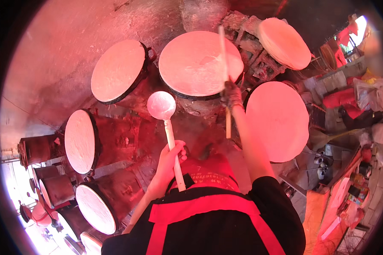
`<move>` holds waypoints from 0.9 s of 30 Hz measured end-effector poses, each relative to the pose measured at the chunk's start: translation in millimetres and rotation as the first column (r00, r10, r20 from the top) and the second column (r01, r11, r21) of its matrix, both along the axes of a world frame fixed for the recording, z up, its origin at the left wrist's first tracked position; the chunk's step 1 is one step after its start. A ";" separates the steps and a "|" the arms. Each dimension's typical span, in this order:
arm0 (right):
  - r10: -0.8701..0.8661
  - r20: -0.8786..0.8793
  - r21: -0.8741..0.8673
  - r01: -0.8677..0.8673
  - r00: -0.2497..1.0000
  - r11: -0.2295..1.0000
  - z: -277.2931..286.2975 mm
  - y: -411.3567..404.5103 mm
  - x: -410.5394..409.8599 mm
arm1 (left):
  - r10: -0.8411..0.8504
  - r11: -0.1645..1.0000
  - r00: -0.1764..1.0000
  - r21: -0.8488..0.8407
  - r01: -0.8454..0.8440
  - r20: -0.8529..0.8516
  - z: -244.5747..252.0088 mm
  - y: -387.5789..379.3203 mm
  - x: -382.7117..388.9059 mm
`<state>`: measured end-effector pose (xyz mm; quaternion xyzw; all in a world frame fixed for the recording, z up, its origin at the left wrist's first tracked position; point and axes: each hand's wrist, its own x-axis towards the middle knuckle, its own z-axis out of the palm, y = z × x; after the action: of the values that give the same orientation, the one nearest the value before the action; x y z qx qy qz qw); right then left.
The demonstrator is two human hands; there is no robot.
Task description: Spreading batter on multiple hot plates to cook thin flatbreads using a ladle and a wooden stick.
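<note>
My left hand [169, 159] grips the wooden handle of a ladle [161, 105] whose round bowl holds a pale substance. In my right hand [232, 95], which looks gloved or dark with dirt, is a long wooden stick [224, 57], slanting over the right part of a round dark-rimmed griddle [194, 68]. A pale layer covers that griddle, with a wrinkled patch near the stick. Beside my right forearm a pale round sheet [276, 122] covers another griddle. A stack of thin round flatbreads [284, 43] lies at the upper right.
More pale-topped griddles on drum-like stoves stand at the left, among them an upper one [118, 71], a middle one [80, 142] and a lower one [95, 208]. Rough blocks [250, 41] lie beyond the central griddle. At the right are plastic bags [371, 92] and an orange-covered surface [316, 210].
</note>
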<state>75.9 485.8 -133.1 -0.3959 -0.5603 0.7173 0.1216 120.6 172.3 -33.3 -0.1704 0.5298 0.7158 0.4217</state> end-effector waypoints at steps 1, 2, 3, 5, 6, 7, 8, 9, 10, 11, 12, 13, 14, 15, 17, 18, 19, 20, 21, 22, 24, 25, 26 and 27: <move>0.042 0.160 0.153 -0.067 0.986 0.986 -9.5 -2.4 -10.0 | -0.018 1.000 1.000 0.005 0.018 -0.004 2.3 1.1 -4.8; 0.092 0.106 0.377 -0.126 0.990 0.917 -36.2 -2.2 -9.1 | -0.060 0.997 0.997 0.039 0.061 -0.041 6.7 2.2 -10.1; 0.094 0.108 0.380 -0.129 0.990 0.916 -36.6 -9.1 -1.6 | -0.079 0.994 0.994 0.069 0.084 -0.073 7.2 -3.2 -14.2; 0.207 -0.092 0.396 -0.155 0.974 0.905 -30.1 -25.8 25.6 | -0.078 0.995 0.992 0.059 0.085 -0.104 11.5 -15.2 -22.0; 0.208 -0.089 0.406 -0.155 0.974 0.901 -28.7 -34.1 33.8 | -0.088 0.994 0.987 0.047 0.095 -0.133 13.2 -17.7 -25.0; -0.060 -0.266 0.260 0.131 0.962 0.957 -27.6 -46.4 39.3 | -0.088 0.994 0.987 0.054 0.096 -0.135 18.4 -19.2 -27.7; -0.336 -0.390 0.065 0.389 0.857 0.919 -26.4 -57.2 40.0 | -0.074 0.996 0.988 0.038 0.080 -0.132 24.3 -20.0 -31.2; -0.342 -0.396 0.072 0.400 0.852 0.914 -27.9 -66.4 37.1 | -0.072 0.997 0.989 0.025 0.076 -0.133 28.9 -18.5 -34.9; -0.235 -0.360 0.219 0.327 0.903 0.919 -33.6 -77.2 31.4 | -0.082 0.995 0.988 0.046 0.089 -0.131 29.0 -16.7 -38.7; -0.133 -0.304 0.359 0.243 0.943 0.901 -38.3 -83.6 26.4 | -0.098 0.993 0.986 0.055 0.106 -0.134 29.2 -15.4 -43.1; -0.029 -0.210 0.315 0.096 0.977 0.944 -35.0 -88.8 19.2 | -0.107 0.988 0.991 0.101 0.114 -0.077 27.4 -17.9 -48.0; -0.030 -0.211 0.320 0.098 0.977 0.942 -30.2 -87.1 20.8 | -0.119 0.982 0.993 0.146 0.121 -0.020 25.5 -19.4 -51.3; -0.038 -0.186 0.295 0.092 0.982 0.951 -24.8 -82.3 27.1 | -0.122 0.981 0.992 0.152 0.123 -0.021 23.4 -19.6 -52.1; -0.030 -0.159 0.261 0.072 0.987 0.963 -12.3 -87.0 30.4 | -0.089 0.983 0.996 0.160 0.092 -0.026 22.4 -25.8 -52.1; -0.193 -0.236 0.067 0.214 0.952 0.975 4.8 -101.3 42.2 | -0.047 0.983 0.999 0.176 0.051 -0.028 17.2 -31.6 -56.5; -0.299 -0.180 -0.012 0.302 0.937 0.953 -2.5 -102.4 49.0 | -0.057 0.986 0.997 0.151 0.064 -0.050 15.7 -30.9 -56.6; -0.398 -0.117 -0.091 0.389 0.910 0.917 -11.6 -101.6 51.7 | -0.067 0.990 0.995 0.123 0.076 -0.076 16.5 -30.9 -57.5; -0.399 -0.117 -0.089 0.391 0.909 0.916 -25.3 -96.3 47.5 | -0.069 0.989 0.995 0.124 0.078 -0.075 17.3 -32.2 -58.7; -0.236 -0.197 0.313 0.289 0.952 0.905 -43.8 -83.6 40.2 | -0.111 0.984 0.992 0.135 0.117 -0.052 18.3 -31.8 -60.4; -0.041 -0.196 0.667 0.164 0.980 0.727 -46.8 -75.5 30.2 | -0.141 0.979 0.990 0.144 0.143 -0.027 17.8 -33.7 -61.5; -0.137 -0.206 0.598 0.236 0.969 0.766 -40.6 -52.9 12.7 | -0.154 0.979 0.988 0.136 0.154 -0.008 16.8 -39.3 -61.6; -0.242 -0.211 0.527 0.319 0.947 0.788 -36.9 -39.4 7.8 | -0.178 0.976 0.984 0.131 0.176 0.008 17.2 -40.1 -62.1; -0.245 -0.212 0.528 0.322 0.946 0.785 -40.5 -24.4 7.3 | -0.182 0.975 0.983 0.133 0.180 0.007 16.8 -38.6 -63.3; -0.265 -0.193 0.417 0.323 0.945 0.849 -53.6 -1.6 14.3 | -0.215 0.968 0.977 0.132 0.214 -0.004 16.2 -31.5 -64.7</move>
<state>90.1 484.3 -186.7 -0.3920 -0.6323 0.5676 0.3527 55.9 140.9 -17.1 -0.0873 0.4944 0.6986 0.5098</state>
